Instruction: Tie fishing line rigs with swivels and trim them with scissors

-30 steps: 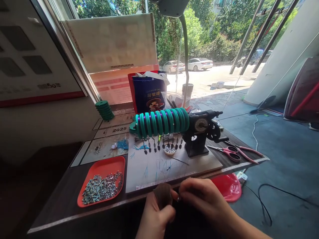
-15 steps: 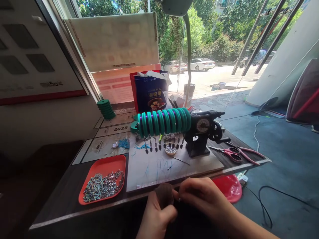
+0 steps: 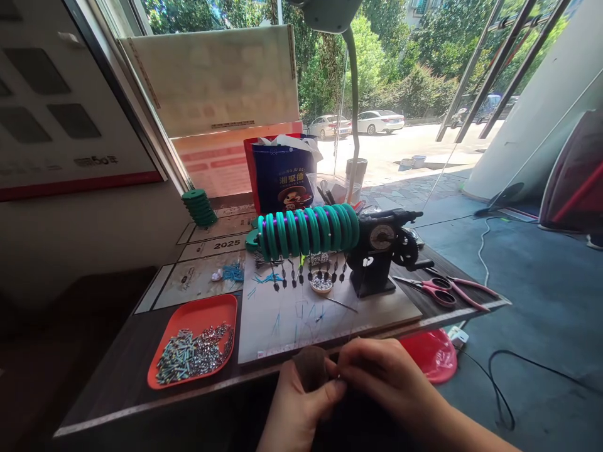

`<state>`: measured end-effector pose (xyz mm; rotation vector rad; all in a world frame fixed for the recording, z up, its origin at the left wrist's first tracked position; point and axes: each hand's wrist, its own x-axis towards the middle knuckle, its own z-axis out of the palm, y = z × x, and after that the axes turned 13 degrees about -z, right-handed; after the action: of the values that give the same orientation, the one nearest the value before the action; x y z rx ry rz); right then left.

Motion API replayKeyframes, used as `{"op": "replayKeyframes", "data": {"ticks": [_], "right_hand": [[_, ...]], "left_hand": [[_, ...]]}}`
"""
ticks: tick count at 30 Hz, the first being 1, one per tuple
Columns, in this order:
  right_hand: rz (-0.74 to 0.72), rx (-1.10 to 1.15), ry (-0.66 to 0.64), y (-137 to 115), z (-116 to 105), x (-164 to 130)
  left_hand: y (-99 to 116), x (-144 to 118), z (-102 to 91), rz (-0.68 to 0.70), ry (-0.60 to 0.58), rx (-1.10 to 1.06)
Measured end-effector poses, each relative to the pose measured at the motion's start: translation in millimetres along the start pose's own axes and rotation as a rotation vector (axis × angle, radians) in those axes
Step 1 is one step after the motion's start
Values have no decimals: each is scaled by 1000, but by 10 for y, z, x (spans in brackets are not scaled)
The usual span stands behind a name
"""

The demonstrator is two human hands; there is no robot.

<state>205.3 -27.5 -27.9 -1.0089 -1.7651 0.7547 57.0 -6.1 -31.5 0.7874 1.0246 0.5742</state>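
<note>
Below the table's front edge, my left hand (image 3: 306,402) is closed around a dark, rounded object (image 3: 311,367); its kind is unclear. My right hand (image 3: 381,370) pinches at the left thumb tip, where a tiny bright spot shows; whatever it grips is too small to name. Beyond the hands stands a black hand-cranked winding machine (image 3: 382,238) bearing a row of green ring-shaped spools (image 3: 308,231). Several dark weights dangle under the spools. Beneath them, a small round dish (image 3: 322,285) of shiny bits rests on a pale board (image 3: 292,329).
An orange tray (image 3: 202,307) at left carries small metal parts and striped tubes. Pink-handled scissors (image 3: 438,293) and pink pliers (image 3: 471,294) lie at right. A green spool stack (image 3: 200,208) and a blue bag (image 3: 282,172) stand behind. A red plastic bag (image 3: 433,358) sits below the edge.
My left thumb has stretched to the right, up to my right fingertips. The right hand stays nearly in place, still pinching. The camera view shifts slightly.
</note>
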Motion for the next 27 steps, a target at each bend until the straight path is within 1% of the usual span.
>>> {"op": "replayKeyframes", "data": {"ticks": [3, 5, 7, 8, 11, 13, 15, 17, 22, 27], "right_hand": [[34, 47, 1, -17, -8, -17], [86, 92, 69, -20, -4, -59], [169, 154, 148, -10, 30, -119], [225, 217, 160, 1, 64, -149], [432, 548, 87, 51, 219, -206], [526, 728, 77, 83, 328, -206], [546, 795, 108, 99, 402, -182], [531, 812, 125, 92, 429, -155], [504, 818, 122, 61, 397, -153], [485, 926, 156, 111, 410, -205]], "left_hand": [[20, -4, -6, -31, -24, -28], [24, -4, -19, -50, -15, -50], [20, -1, -35, -87, 3, -79], [15, 1, -42, -110, 10, -98], [8, -1, -44, -179, -22, -166], [17, -12, -27, -199, -50, -221], [35, -30, -4, -204, -57, -270], [53, -46, 13, -200, -51, -304], [59, -48, 6, -206, -74, -311], [67, -41, 4, -235, -78, -298]]}}
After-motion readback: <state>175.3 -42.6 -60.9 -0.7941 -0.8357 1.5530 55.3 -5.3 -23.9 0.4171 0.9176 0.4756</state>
